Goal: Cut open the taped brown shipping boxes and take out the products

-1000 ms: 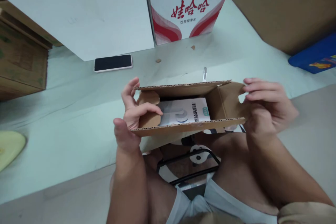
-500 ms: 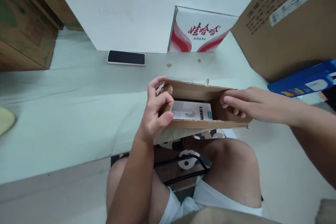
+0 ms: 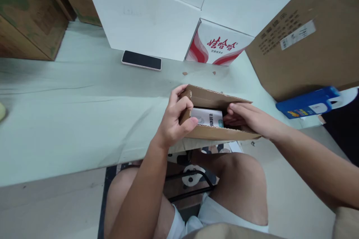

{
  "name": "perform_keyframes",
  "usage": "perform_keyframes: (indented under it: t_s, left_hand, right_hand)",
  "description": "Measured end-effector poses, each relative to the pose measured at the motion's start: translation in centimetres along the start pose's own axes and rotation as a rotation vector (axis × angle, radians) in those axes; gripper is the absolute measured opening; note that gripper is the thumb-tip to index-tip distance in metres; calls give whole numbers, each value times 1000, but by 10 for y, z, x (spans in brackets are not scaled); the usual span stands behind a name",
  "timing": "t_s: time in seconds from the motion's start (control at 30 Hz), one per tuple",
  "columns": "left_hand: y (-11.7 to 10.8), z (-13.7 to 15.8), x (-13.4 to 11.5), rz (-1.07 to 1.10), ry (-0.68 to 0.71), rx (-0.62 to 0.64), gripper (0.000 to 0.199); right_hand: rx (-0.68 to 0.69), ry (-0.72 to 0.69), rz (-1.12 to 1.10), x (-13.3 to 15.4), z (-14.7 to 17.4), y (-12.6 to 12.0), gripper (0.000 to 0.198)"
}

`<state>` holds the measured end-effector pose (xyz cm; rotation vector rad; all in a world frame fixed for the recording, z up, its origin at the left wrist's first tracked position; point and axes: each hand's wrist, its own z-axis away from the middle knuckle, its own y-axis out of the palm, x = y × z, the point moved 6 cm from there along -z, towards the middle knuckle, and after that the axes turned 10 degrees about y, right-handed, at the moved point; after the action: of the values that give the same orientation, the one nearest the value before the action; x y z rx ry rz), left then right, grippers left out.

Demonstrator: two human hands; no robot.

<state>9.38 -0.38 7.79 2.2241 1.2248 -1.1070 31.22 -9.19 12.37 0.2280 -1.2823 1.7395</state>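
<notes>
My left hand [image 3: 181,117] is wrapped round the left end of an open cardboard box [image 3: 218,133], thumb on the near wall and fingers over the far edge. Inside that box lies a smaller white box [image 3: 206,117] with dark printing and a teal patch; its left end is hidden by my left hand and the cardboard. My right hand [image 3: 246,116] reaches into the right part of the cardboard box, fingers stretched toward the white box's right end. Whether the fingertips touch the white box I cannot tell.
A phone [image 3: 141,60] lies behind, against a big white carton [image 3: 148,18]. A red-and-white printed box [image 3: 218,44] stands beside it. To the right are a blue bottle [image 3: 311,101] and a large brown carton [image 3: 303,44]. Cardboard scraps [image 3: 185,73] lie on the table [image 3: 84,127].
My right hand has moved from the cardboard box's right end leftward and deeper inside, its curled fingers now extended. My left hand keeps its grip. The view has shifted slightly.
</notes>
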Motion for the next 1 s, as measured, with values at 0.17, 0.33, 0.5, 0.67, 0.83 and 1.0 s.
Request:
perform_keyframes:
  t_s: [0.17, 0.33, 0.5, 0.67, 0.83, 1.0]
  left_hand:
    - [2, -1, 2, -8, 19, -23, 47]
    - [7, -2, 5, -19, 7, -27, 45]
    - [5, -3, 5, 14, 25, -32, 47]
    - [4, -3, 7, 21, 40, 8, 62]
    - [6, 1, 9, -29, -19, 156, 76]
    - [-1, 4, 6, -79, 4, 181, 64]
  right_hand:
    - [-14, -24, -270, 8, 29, -10, 43]
    - [213, -323, -54, 41, 36, 2, 30]
    - [82, -519, 367, 56, 22, -2, 34]
    - [55, -526, 543, 53, 16, 3, 59]
    - [-41, -560, 582, 53, 11, 9, 68]
    - [-12, -612, 431, 60, 11, -6, 69]
